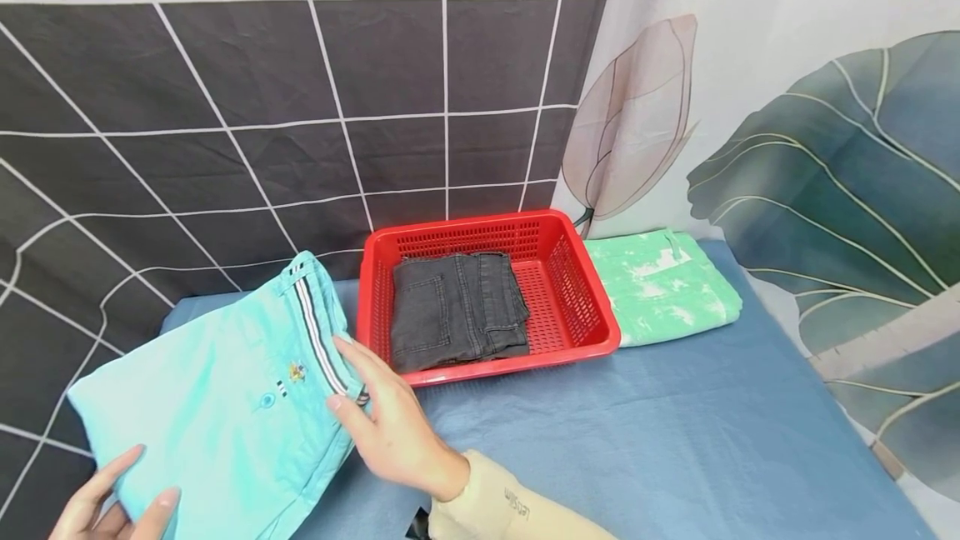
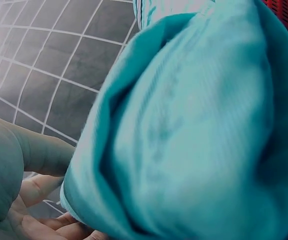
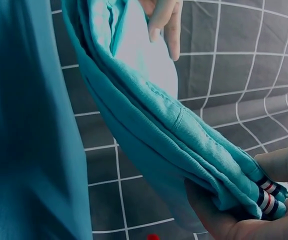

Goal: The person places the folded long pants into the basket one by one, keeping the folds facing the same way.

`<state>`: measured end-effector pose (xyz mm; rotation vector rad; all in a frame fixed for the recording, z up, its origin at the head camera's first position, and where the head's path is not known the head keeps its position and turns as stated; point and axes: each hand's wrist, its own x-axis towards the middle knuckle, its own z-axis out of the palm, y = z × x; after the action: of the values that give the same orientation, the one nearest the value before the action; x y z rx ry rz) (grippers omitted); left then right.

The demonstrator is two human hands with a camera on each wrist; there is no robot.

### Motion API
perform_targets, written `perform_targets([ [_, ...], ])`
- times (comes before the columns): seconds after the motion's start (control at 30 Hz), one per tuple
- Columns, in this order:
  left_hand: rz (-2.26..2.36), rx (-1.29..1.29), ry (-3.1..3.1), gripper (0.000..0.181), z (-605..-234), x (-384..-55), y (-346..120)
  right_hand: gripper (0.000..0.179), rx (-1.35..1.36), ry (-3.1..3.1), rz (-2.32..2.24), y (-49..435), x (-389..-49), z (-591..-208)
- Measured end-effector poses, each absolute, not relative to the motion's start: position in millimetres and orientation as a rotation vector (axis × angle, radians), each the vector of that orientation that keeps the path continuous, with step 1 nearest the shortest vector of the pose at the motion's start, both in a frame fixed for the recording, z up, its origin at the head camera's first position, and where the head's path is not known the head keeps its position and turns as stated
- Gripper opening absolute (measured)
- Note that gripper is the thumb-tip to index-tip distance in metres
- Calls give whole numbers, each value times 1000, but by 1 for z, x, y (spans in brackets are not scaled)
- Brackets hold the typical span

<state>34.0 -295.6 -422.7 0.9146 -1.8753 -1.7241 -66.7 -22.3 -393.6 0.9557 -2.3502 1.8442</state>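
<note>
Folded turquoise pants [image 1: 217, 407] with a black-and-white striped waistband tape are held up at the left of the head view. My left hand [image 1: 112, 505] grips their lower left edge, thumb on the near face and other fingers around the side. At the waistband end, my right hand [image 1: 397, 432] pinches the folded layers between thumb and fingers; the right wrist view shows the stacked layers [image 3: 179, 145] running into that hand. Fabric [image 2: 194, 125] fills most of the left wrist view. Folded black jeans [image 1: 450, 307] lie inside a red plastic basket [image 1: 498, 371] beyond the right hand.
Right of the basket, a folded green-and-white garment [image 1: 667, 290] lies on the blue-covered surface [image 1: 637, 440]. A dark curtain with a white grid [image 1: 255, 65] hangs behind, and a leaf-patterned curtain [image 1: 817, 148] hangs at the right.
</note>
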Motion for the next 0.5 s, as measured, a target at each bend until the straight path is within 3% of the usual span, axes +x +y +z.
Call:
perform_targets([
  [0.17, -1803, 821, -1793, 56, -419, 30, -287, 54, 918, -2324, 1909, -18, -67, -391],
  [0.5, -1801, 903, -1795, 57, -406, 21, -275, 55, 850, -2299, 1929, -13, -68, -390],
])
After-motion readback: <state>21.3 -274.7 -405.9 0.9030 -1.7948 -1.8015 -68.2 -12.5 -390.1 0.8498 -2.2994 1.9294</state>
